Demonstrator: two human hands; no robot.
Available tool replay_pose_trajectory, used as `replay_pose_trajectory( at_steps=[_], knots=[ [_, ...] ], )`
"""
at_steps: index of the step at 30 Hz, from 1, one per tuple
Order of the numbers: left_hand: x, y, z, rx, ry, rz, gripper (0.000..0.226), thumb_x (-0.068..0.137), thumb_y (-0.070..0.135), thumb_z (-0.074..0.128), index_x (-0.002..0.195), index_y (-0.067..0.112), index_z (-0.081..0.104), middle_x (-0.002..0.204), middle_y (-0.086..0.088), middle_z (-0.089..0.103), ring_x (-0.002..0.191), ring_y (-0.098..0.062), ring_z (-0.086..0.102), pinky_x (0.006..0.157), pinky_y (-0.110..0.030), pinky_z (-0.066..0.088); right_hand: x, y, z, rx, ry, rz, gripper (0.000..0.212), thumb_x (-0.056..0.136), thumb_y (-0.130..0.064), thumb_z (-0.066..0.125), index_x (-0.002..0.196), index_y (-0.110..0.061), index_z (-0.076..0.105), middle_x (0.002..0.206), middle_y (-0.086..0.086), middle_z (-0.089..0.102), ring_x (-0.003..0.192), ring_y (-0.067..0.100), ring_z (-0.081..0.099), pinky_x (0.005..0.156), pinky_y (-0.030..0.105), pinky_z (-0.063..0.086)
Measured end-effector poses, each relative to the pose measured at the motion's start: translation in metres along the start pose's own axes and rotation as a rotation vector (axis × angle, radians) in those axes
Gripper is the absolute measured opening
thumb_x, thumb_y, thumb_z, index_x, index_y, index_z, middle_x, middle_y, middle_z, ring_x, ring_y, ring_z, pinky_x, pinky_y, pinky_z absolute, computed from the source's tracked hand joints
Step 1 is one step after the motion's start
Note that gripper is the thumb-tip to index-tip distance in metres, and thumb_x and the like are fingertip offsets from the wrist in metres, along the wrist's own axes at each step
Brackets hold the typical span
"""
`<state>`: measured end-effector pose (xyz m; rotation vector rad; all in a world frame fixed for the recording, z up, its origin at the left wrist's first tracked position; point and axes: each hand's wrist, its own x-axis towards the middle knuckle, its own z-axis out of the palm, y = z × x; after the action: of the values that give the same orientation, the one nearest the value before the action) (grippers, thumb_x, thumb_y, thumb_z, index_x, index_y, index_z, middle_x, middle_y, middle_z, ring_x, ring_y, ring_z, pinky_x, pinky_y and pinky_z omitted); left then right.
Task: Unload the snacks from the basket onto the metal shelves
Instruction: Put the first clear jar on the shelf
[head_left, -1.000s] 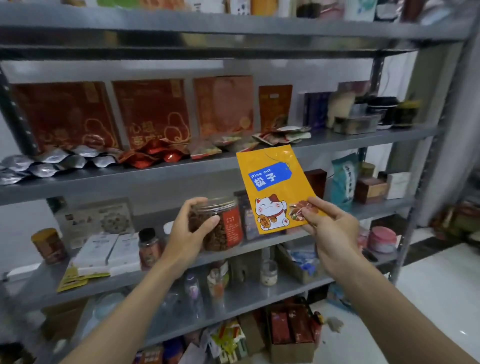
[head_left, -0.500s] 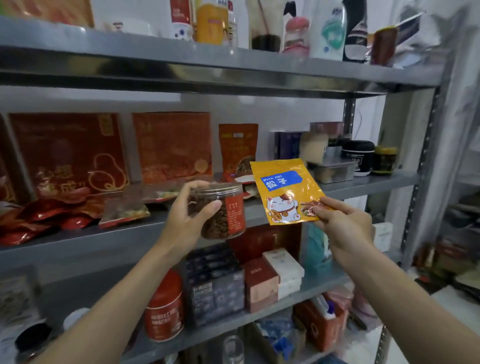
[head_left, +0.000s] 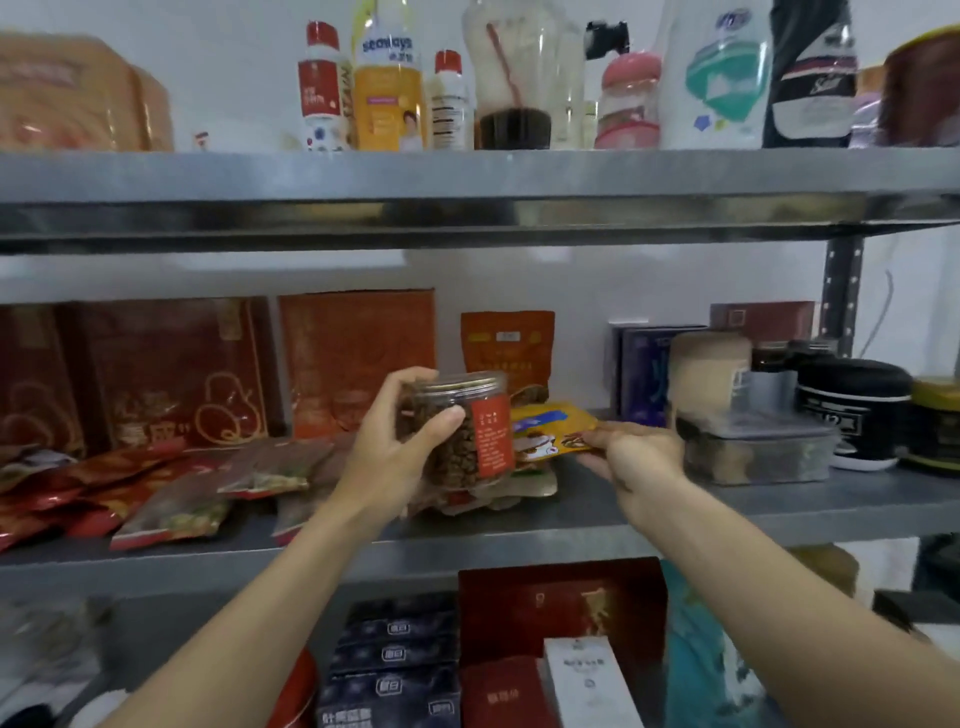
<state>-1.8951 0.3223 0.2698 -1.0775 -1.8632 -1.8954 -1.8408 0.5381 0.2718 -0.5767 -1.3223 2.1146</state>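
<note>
My left hand (head_left: 395, 447) grips a clear plastic jar (head_left: 467, 431) of brown snacks with a red label, held upright just above the front of the middle metal shelf (head_left: 779, 506). My right hand (head_left: 631, 457) holds a yellow pine-nut pouch (head_left: 550, 428) by its near edge, lying almost flat over a pile of packets on that shelf, behind the jar. The jar hides the pouch's left part. No basket is in view.
Red and orange snack bags (head_left: 171, 499) lie along the shelf's left. A clear lidded box (head_left: 753, 447), a beige jar (head_left: 706, 374) and a black tub (head_left: 852, 410) stand to the right. Bottles (head_left: 387, 88) fill the upper shelf; boxes (head_left: 395, 670) sit below.
The view has risen and moved closer to the middle shelf. My right hand has tilted the yellow pouch from upright to nearly flat and pushed it onto the shelf. My left hand still holds the jar.
</note>
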Motion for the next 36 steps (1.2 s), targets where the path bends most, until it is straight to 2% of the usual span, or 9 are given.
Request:
replay_pose_trajectory(
  at_steps=[5, 11, 16, 18, 20, 23, 26, 31, 36],
  knots=[
    [0.018, -0.005, 0.009, 0.045, 0.053, -0.030, 0.036, 0.081, 0.043, 0.071, 0.112, 0.033, 0.055, 0.112, 0.010, 0.063, 0.102, -0.004, 0.062, 0.073, -0.022, 0.054, 0.035, 0.004, 0.014, -0.043, -0.087, 0.109, 0.026, 0.076, 0.014, 0.073, 0.098, 0.011, 0.060, 0.094, 0.022, 0.067, 0.081, 0.030, 0.070, 0.056, 0.029, 0.061],
    [0.037, -0.014, 0.008, 0.100, 0.053, -0.033, 0.038, 0.074, 0.052, 0.068, 0.108, 0.040, 0.056, 0.114, 0.010, 0.064, 0.111, -0.011, 0.060, 0.086, -0.035, 0.053, 0.058, 0.015, 0.011, -0.367, -0.176, 0.036, 0.024, 0.072, -0.006, 0.084, 0.092, -0.002, 0.070, 0.093, 0.012, 0.073, 0.085, 0.022, 0.068, 0.074, 0.030, 0.055],
    [0.044, -0.014, 0.020, 0.097, 0.028, 0.002, 0.034, 0.082, 0.042, 0.071, 0.111, 0.032, 0.055, 0.113, 0.008, 0.062, 0.101, 0.002, 0.060, 0.078, -0.019, 0.050, 0.058, 0.004, -0.003, -0.582, -0.163, -0.066, 0.052, 0.074, -0.025, 0.085, 0.119, -0.008, 0.064, 0.119, 0.007, 0.066, 0.109, 0.023, 0.059, 0.099, 0.036, 0.048],
    [0.046, -0.011, 0.025, 0.092, 0.007, 0.011, 0.036, 0.080, 0.040, 0.064, 0.113, 0.030, 0.054, 0.116, 0.007, 0.061, 0.100, 0.005, 0.059, 0.075, -0.014, 0.050, 0.049, -0.006, -0.006, -0.621, -0.131, -0.162, 0.060, 0.079, -0.032, 0.080, 0.130, -0.011, 0.059, 0.131, 0.005, 0.060, 0.119, 0.023, 0.055, 0.096, 0.031, 0.043],
    [0.047, -0.010, 0.031, 0.063, -0.011, 0.004, 0.040, 0.077, 0.042, 0.063, 0.114, 0.030, 0.054, 0.117, 0.009, 0.060, 0.106, 0.001, 0.058, 0.080, -0.021, 0.052, 0.039, -0.016, -0.009, -0.618, -0.169, -0.309, 0.066, 0.080, -0.039, 0.077, 0.137, -0.018, 0.054, 0.138, 0.002, 0.055, 0.121, 0.019, 0.052, 0.089, 0.027, 0.041],
    [0.053, -0.010, 0.045, 0.033, -0.040, -0.013, 0.037, 0.081, 0.039, 0.065, 0.115, 0.032, 0.054, 0.118, 0.011, 0.060, 0.109, -0.004, 0.058, 0.084, -0.027, 0.052, 0.027, -0.035, -0.020, -0.567, -0.503, -0.427, 0.081, 0.073, -0.044, 0.077, 0.145, -0.031, 0.042, 0.141, -0.004, 0.051, 0.122, 0.010, 0.051, 0.080, 0.019, 0.044],
    [0.061, -0.012, 0.064, 0.037, -0.110, -0.004, 0.033, 0.087, 0.031, 0.066, 0.118, 0.032, 0.053, 0.120, 0.009, 0.061, 0.110, -0.005, 0.059, 0.087, -0.025, 0.051, 0.028, -0.046, -0.028, -0.597, -0.729, -0.445, 0.096, 0.065, -0.042, 0.081, 0.147, -0.042, 0.032, 0.140, -0.007, 0.050, 0.124, 0.009, 0.053, 0.090, 0.021, 0.048],
    [0.076, -0.018, 0.100, -0.008, -0.217, 0.022, 0.035, 0.086, 0.031, 0.067, 0.119, 0.030, 0.054, 0.122, 0.008, 0.060, 0.111, -0.003, 0.059, 0.088, -0.024, 0.053, 0.050, -0.051, -0.041, -0.627, -0.619, -0.554, 0.110, 0.048, -0.050, 0.093, 0.143, -0.044, 0.037, 0.139, -0.004, 0.052, 0.124, 0.014, 0.055, 0.098, 0.037, 0.053],
    [0.099, -0.027, 0.125, 0.049, -0.331, -0.012, 0.040, 0.087, 0.035, 0.067, 0.124, 0.032, 0.052, 0.121, 0.014, 0.061, 0.111, 0.002, 0.058, 0.088, -0.018, 0.050, 0.074, -0.058, -0.059, -0.603, -0.474, -0.631, 0.094, 0.042, -0.046, 0.095, 0.127, -0.034, 0.055, 0.122, -0.001, 0.064, 0.109, 0.018, 0.065, 0.087, 0.039, 0.059]
  ],
)
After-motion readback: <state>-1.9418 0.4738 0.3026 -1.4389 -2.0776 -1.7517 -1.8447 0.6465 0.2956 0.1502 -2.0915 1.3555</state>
